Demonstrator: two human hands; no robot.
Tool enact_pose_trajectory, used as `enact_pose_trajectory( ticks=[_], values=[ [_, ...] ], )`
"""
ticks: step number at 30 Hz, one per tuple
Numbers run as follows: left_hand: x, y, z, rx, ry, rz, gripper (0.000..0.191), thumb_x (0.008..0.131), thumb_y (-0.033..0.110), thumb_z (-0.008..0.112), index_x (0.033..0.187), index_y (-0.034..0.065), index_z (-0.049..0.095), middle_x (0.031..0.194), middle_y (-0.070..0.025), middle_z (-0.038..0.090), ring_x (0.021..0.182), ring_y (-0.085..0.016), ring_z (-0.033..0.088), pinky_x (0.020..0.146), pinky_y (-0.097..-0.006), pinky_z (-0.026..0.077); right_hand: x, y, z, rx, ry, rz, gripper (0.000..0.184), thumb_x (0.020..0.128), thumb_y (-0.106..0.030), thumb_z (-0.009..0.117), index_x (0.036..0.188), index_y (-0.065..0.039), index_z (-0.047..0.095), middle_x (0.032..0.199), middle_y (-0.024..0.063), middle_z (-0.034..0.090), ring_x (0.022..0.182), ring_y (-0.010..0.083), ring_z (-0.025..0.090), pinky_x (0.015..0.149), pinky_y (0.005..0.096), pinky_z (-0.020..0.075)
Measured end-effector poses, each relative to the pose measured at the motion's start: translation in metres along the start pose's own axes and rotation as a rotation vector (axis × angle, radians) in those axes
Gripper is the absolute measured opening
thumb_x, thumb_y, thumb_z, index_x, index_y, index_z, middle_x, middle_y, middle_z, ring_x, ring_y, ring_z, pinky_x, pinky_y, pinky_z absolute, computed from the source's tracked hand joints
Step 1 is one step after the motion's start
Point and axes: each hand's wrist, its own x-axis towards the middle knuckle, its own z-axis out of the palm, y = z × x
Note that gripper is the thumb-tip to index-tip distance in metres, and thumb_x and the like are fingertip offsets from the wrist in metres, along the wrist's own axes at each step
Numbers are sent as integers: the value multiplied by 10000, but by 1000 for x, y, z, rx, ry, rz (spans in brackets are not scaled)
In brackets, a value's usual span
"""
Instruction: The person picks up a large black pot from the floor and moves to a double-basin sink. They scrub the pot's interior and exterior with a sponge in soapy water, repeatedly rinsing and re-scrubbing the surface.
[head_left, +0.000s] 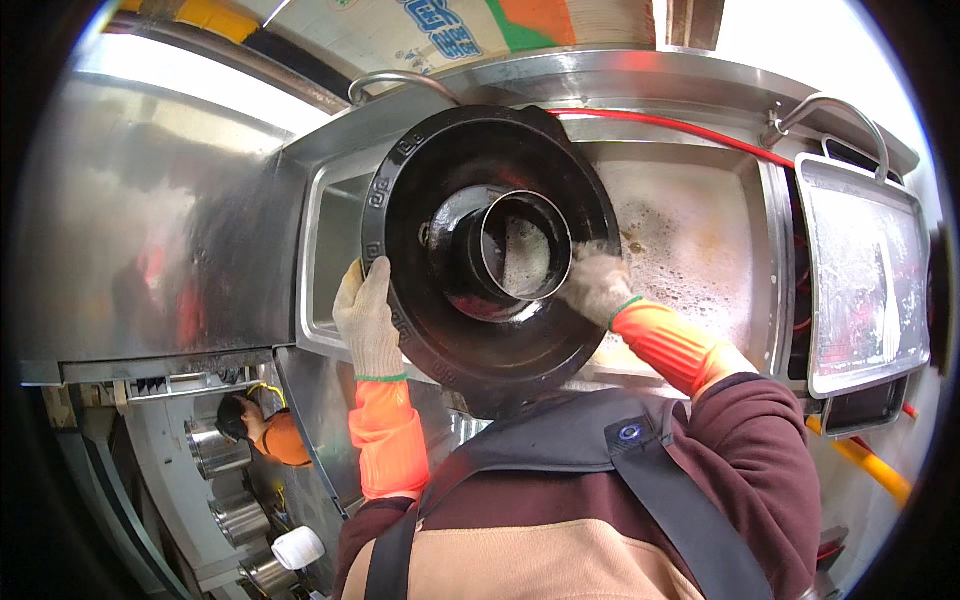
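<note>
A large black hot pot (409, 225) with a fret pattern on its rim is before me, over the sink. From its middle rises a round, open chimney tube (480, 262); foamy water shows through it. My left hand (371, 322), in a pale knitted glove with an orange rubber sleeve, grips the rim on the left side. Inside the pot, between the tube and the right wall, is my right hand (598, 285), gloved the same way. It is blurred and its fingers are partly hidden, so I cannot tell whether it holds something.
Sudsy water (697, 262) fills the right basin; part of a left basin (337, 255) shows beside the pot. A red hose (675, 127) runs along the back ledge. Metal trays (862, 270) stand at the right. Lower left, a person (285, 439) is near several steel pots (217, 448).
</note>
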Motion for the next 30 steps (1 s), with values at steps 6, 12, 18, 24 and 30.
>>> enact_pose_trajectory(
  ticks=[6, 12, 18, 24, 30],
  values=[
    [13, 12, 6, -6, -8, -35, 216, 996, 114, 746, 1171, -10, 725, 974, 11, 694, 830, -70, 609, 742, -226, 495, 33, 74, 31, 625, 632, 337, 612, 930, -357, 768, 1481, -173, 576, 1509, 190, 597, 1362, 389, 594, 1105, 497, 511],
    [58, 34, 27, 352, -162, -66, 293, 954, 213, 777, 1145, -2, 719, 811, 58, 582, 671, -43, 486, 590, -243, 386, 27, 112, 31, 1832, 135, 82, 459, 989, -317, 746, 1306, 10, 690, 1297, 87, 751, 1106, 250, 730, 1001, 436, 564],
    [100, 49, 54, 527, -421, -63, 287, 949, 288, 738, 1083, 35, 713, 677, 56, 508, 559, -56, 460, 517, -277, 366, 22, 106, 36, 2280, -238, 7, 444, 967, -225, 725, 1344, 9, 709, 1306, 118, 749, 1236, 241, 677, 1144, 389, 468],
    [81, 75, 43, 341, -402, -89, 174, 950, 227, 752, 1034, 78, 718, 753, 85, 554, 605, -39, 480, 527, -259, 359, 26, 110, -21, 2104, 279, 288, 378, 896, -45, 781, 1265, 10, 721, 1142, 145, 769, 1040, 275, 730, 952, 437, 584],
    [42, 75, 7, 169, -322, -76, 210, 910, 181, 828, 966, 33, 690, 834, 36, 624, 702, -59, 538, 627, -242, 445, -37, 118, -193, 941, 864, 3, 406, 902, -191, 766, 1269, -27, 706, 1064, 133, 766, 956, 226, 702, 916, 377, 547]
  ],
)
